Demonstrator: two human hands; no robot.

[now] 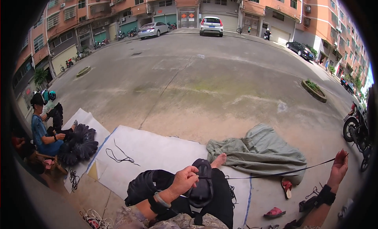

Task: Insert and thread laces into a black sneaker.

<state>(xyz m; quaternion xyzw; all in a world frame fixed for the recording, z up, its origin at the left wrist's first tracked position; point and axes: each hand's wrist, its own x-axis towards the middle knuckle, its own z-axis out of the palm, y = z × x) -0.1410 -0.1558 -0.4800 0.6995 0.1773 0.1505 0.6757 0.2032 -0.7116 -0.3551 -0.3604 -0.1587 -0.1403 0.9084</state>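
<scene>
One thin black strap [283, 174] is running tightly from the left hand [184, 181] to the right hand [339, 168], which is standing well apart. The left fingers are pinching the strap, closed together, just over the edge of a black shoe-shaped piece [202, 191]; this piece is lying on the lap. The right fingers are clamping the strap near its other end. Far ahead, orange-red signs [191, 15] are hanging on a door, their writing appearing too small for reading.
</scene>
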